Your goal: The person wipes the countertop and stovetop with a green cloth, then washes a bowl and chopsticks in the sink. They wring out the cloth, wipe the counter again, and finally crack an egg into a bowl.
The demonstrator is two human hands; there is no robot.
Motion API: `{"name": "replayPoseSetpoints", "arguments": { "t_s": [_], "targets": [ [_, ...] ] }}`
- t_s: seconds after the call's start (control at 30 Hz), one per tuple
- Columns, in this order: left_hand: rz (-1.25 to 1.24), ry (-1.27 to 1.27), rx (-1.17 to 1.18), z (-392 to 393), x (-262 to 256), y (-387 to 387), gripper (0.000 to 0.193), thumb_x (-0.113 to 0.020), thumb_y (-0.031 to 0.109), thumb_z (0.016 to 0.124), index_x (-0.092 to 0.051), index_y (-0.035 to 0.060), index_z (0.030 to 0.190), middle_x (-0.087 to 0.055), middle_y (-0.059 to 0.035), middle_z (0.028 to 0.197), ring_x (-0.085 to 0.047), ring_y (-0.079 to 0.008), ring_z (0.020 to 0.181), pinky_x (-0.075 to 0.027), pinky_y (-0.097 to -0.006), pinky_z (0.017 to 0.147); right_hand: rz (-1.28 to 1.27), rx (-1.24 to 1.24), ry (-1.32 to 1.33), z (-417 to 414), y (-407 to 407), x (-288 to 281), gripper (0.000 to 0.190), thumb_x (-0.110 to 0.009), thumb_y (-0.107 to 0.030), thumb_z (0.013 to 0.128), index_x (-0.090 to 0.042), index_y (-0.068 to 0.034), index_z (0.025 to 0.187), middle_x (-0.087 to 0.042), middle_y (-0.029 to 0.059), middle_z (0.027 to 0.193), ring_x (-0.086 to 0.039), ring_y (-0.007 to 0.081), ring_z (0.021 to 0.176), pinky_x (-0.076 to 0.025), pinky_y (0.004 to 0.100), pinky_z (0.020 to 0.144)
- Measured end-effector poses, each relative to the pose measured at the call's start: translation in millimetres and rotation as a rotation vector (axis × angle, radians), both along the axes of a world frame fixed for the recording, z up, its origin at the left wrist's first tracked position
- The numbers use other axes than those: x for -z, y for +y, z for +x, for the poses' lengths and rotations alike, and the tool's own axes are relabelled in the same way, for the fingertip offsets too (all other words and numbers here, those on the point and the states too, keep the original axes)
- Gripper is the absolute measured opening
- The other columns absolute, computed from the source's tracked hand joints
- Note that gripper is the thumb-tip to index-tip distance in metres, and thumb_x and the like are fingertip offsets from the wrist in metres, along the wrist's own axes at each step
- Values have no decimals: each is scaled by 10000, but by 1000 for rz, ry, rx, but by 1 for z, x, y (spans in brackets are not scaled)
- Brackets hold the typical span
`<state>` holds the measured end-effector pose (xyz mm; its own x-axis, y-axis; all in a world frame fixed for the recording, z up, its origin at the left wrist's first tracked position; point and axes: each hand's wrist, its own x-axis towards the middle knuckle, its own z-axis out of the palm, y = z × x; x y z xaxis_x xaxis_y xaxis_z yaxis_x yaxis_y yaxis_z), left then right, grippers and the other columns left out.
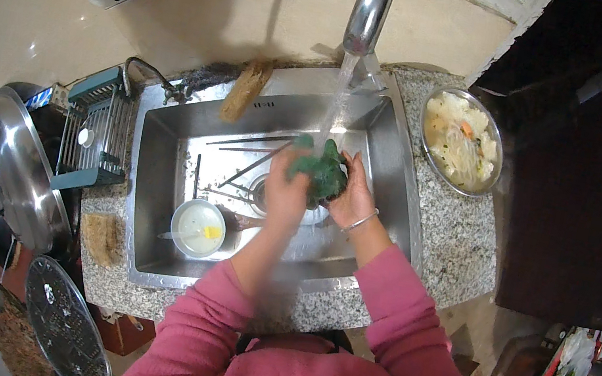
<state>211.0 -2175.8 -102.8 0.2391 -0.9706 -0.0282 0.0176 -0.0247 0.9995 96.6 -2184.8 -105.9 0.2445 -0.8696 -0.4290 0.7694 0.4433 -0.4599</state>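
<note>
Under the running faucet [364, 24], both hands are at a glossy dark green lobed item [327, 176], whose exact kind I cannot tell. My right hand [355, 197], with a bangle at its wrist, cups it from the right. My left hand [286, 185] is blurred and grips its left side, with the fingertips partly hidden. Water [337, 98] falls onto the item, above the drain of the steel sink [394, 204]. Several dark chopsticks [250, 170] lie loose on the sink floor. Left of my left wrist stands a pale bowl [186, 222] holding cloudy liquid and something yellow.
A metal bowl of noodle leftovers [460, 143] rests on the granite counter [450, 232] at right. Loofah pieces lie on the sink's back rim [245, 90] and left counter [100, 237]. Farther left are a drying rack [96, 134], a large steel lid [26, 170] and a dark round tray [69, 322].
</note>
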Motion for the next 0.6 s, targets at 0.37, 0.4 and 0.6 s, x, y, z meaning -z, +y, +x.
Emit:
{"name": "replayPoseSetpoints", "arguments": {
  "t_s": [0.37, 0.4, 0.6],
  "targets": [
    [-38, -292, 33, -16, 16, -19, 447, -438, 233, 810, -412, 26, 1205, -374, -191, 1229, -384, -307, 1119, -287, -360, 946, 71, 15, 28, 10, 8, 19, 311, -402, -310, 884, -498, -96, 1089, -550, 56, 1042, -526, 183, 956, -411, 320, 859],
    [4, -151, 125, -11, 16, -18, 483, -398, 294, 836, -375, 22, 1233, -351, -194, 1243, -369, -301, 1130, -283, -355, 947, 25, 17, -10, 8, 5, 17, 322, -415, -318, 873, -497, -86, 1080, -550, 71, 1038, -531, 206, 943, -421, 334, 843],
    [-100, -324, 167, -42, 11, 28, 509, -446, 282, 823, -355, 13, 1245, -357, -208, 1236, -369, -294, 1132, -276, -353, 953, 17, -11, -96, 1, -7, 4, 368, -484, -407, 829, -535, -88, 1004, -572, 51, 939, -542, 172, 839, -447, 306, 754]
  ]
}}
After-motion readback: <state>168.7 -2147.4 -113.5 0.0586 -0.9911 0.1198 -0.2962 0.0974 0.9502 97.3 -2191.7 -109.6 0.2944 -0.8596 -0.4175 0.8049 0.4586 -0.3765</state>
